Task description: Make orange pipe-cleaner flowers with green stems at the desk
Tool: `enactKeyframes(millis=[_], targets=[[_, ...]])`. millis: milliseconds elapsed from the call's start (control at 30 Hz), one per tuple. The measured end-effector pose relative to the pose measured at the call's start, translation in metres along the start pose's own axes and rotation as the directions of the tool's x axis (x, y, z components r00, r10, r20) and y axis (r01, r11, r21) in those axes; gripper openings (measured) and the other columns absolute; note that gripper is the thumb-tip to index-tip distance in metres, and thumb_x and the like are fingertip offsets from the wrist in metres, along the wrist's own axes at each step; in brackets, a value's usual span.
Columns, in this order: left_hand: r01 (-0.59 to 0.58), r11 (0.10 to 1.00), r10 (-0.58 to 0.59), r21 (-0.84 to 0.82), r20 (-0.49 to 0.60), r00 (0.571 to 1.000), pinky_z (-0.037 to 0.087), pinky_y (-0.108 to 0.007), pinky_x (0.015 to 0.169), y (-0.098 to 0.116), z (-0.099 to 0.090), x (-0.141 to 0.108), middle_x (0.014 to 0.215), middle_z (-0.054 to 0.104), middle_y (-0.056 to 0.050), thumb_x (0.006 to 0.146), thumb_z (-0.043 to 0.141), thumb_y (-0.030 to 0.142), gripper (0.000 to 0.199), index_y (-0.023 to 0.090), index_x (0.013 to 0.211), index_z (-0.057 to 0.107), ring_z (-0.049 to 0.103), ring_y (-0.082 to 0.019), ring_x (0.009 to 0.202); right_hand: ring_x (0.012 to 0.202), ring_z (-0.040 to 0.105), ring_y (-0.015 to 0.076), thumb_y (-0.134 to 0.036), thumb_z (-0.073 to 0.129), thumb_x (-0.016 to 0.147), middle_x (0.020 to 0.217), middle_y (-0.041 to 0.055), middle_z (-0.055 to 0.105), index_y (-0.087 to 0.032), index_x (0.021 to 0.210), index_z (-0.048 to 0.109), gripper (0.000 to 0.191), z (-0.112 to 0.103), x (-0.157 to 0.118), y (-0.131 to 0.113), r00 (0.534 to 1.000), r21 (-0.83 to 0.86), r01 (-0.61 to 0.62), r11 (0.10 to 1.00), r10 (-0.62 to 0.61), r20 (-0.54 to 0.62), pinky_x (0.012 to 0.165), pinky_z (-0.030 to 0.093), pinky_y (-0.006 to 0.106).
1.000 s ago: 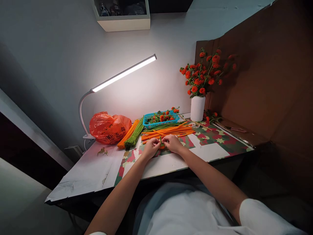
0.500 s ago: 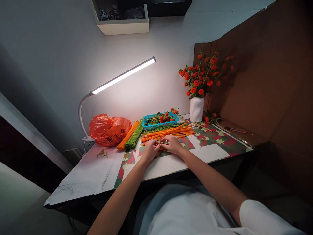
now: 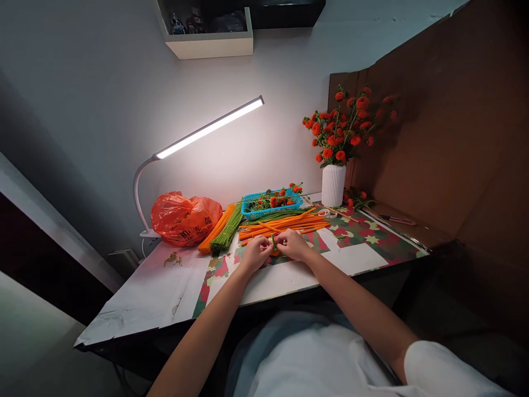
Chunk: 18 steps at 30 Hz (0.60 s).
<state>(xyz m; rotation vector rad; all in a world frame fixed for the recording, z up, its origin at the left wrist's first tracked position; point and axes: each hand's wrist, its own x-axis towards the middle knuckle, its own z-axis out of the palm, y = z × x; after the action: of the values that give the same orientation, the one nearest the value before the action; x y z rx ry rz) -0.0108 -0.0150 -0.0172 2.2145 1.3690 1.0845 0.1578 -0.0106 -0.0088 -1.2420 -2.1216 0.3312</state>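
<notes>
Between my hands is a small orange flower [image 3: 275, 252] with a green stem pointing up. My left hand [image 3: 256, 252] pinches it from the left side, fingers closed. From the right, my right hand [image 3: 292, 245] closes its fingers at the same piece. Just beyond them lie loose orange pipe cleaners [image 3: 289, 223] in a spread pile. A green bundle [image 3: 226, 234] and an orange bundle [image 3: 210, 235] lie to the left. Behind the pile, a blue basket [image 3: 243, 212] holds small orange flowers with green stems.
A red plastic bag [image 3: 182, 220] and a lit lamp [image 3: 210, 128] stand at the left. The ribbed white vase [image 3: 333, 186] of orange flowers is at the back right, near pliers [image 3: 399, 220] and a cardboard wall [image 3: 446, 127].
The orange flower and its green stem show more clearly between my fingers. My hands have moved slightly apart around it.
</notes>
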Motion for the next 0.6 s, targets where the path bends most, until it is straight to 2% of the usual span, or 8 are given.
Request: enactKeyframes(millis=[167, 300, 433, 500, 600], targets=[[0.006, 1.0, -0.006, 0.008, -0.019, 1.0, 0.043, -0.023, 0.06, 0.0029, -0.0007, -0.0005, 0.075, 0.061, -0.002, 0.075, 0.057, 0.018, 0.008, 0.018, 0.068, 0.061, 0.055, -0.013, 0.069, 0.074, 0.054, 0.0149, -0.026, 0.063, 0.079, 0.071, 0.0, 0.068, -0.02, 0.07, 0.071, 0.014, -0.0053, -0.0004, -0.0022, 1.0, 0.014, 0.007, 1.0, -0.007, 0.025, 0.069, 0.026, 0.028], [0.043, 0.999, -0.043, -0.011, -0.018, 0.999, 0.043, -0.023, 0.06, 0.0018, -0.0002, 0.0001, 0.073, 0.061, -0.001, 0.075, 0.058, 0.022, 0.008, 0.018, 0.069, 0.062, 0.055, -0.013, 0.068, 0.069, 0.053, 0.0134, -0.023, 0.063, 0.081, 0.071, 0.0008, 0.068, -0.018, 0.07, 0.07, 0.014, -0.0088, 0.0001, -0.003, 0.999, 0.016, -0.006, 1.0, 0.005, 0.05, 0.065, 0.024, 0.027], [0.106, 0.994, -0.107, -0.01, -0.1, 0.989, 0.044, -0.024, 0.061, 0.0011, -0.0016, 0.0008, 0.071, 0.061, -0.001, 0.07, 0.066, 0.028, 0.011, 0.017, 0.07, 0.063, 0.055, -0.014, 0.067, 0.07, 0.053, 0.0131, -0.02, 0.062, 0.08, 0.071, 0.0002, 0.067, -0.017, 0.067, 0.068, 0.015, -0.0076, -0.0002, -0.0026, 0.999, 0.013, 0.005, 1.0, -0.005, 0.043, 0.067, 0.023, 0.027], [0.086, 0.996, -0.085, 0.007, -0.144, 0.986, 0.045, -0.026, 0.065, 0.0022, -0.0032, 0.0008, 0.072, 0.061, -0.001, 0.067, 0.07, 0.027, 0.011, 0.017, 0.068, 0.064, 0.056, -0.015, 0.07, 0.072, 0.054, 0.0136, -0.02, 0.062, 0.08, 0.072, 0.0006, 0.068, -0.017, 0.067, 0.067, 0.015, -0.0063, -0.0005, -0.0023, 0.999, 0.008, 0.008, 1.0, -0.008, 0.037, 0.069, 0.023, 0.028], [0.015, 1.0, -0.016, -0.012, -0.138, 0.99, 0.046, -0.029, 0.073, 0.0041, -0.0045, 0.0003, 0.078, 0.064, -0.003, 0.07, 0.068, 0.025, 0.007, 0.019, 0.067, 0.068, 0.059, -0.017, 0.077, 0.075, 0.054, 0.0144, -0.02, 0.061, 0.081, 0.074, 0.0012, 0.068, -0.017, 0.068, 0.068, 0.015, -0.0056, -0.001, -0.0023, 0.999, 0.004, 0.019, 1.0, -0.019, 0.03, 0.071, 0.024, 0.029]])
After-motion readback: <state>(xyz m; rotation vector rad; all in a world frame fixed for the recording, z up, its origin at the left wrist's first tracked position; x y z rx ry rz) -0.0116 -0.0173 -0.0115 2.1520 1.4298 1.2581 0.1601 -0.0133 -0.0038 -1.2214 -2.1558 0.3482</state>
